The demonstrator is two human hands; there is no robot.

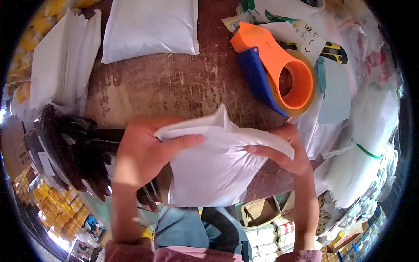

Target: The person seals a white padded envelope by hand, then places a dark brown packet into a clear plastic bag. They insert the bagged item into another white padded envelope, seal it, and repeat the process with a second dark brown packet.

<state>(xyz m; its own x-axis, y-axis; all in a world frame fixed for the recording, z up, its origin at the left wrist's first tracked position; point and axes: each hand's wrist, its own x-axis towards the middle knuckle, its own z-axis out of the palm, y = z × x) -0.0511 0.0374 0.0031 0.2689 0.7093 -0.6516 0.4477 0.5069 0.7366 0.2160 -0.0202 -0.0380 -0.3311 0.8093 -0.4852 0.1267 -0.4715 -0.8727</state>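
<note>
A white plastic mailing bag [209, 174] hangs between my two hands at the near edge of the table, its top edge uppermost and peaked in the middle. My left hand [150, 148] grips the left end of that edge, thumb across the front and fingers behind. At the right end, my right hand [283, 150] pinches the edge the same way. Whether anything is inside the bag cannot be seen. Beyond my right hand lies an orange and blue tape dispenser [275, 65] with a roll of tape. Dark, shiny flat items [65, 148] lie left of my left hand.
A filled white bag [151, 30] lies at the far side of the worn brown table [174, 87]. A stack of white bags [63, 61] stands at far left. A yellow-black cutter [334, 53] and bundled clear plastic sleeves [362, 161] are on the right.
</note>
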